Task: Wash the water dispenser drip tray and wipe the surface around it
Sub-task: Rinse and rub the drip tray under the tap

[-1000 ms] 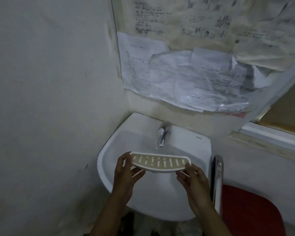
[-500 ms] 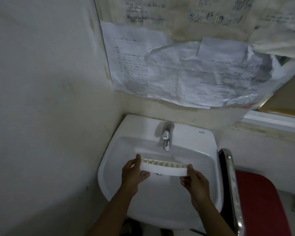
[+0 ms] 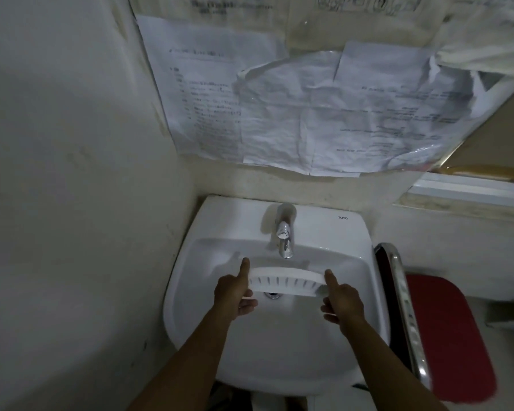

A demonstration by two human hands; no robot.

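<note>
Drip tray point(image 3: 285, 281): slotted white plastic, light, stiff, likely slick when wet. My left hand point(image 3: 235, 295) and right hand point(image 3: 343, 301) pinch its ends above the washbasin point(image 3: 187, 280) drain.

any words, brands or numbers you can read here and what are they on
"TOTO": on the back right rim of the sink.
Papers taped to the wall above: lines of printed text, too blurred to read.
Drip tray, tap, red chair: no text visible.
</note>
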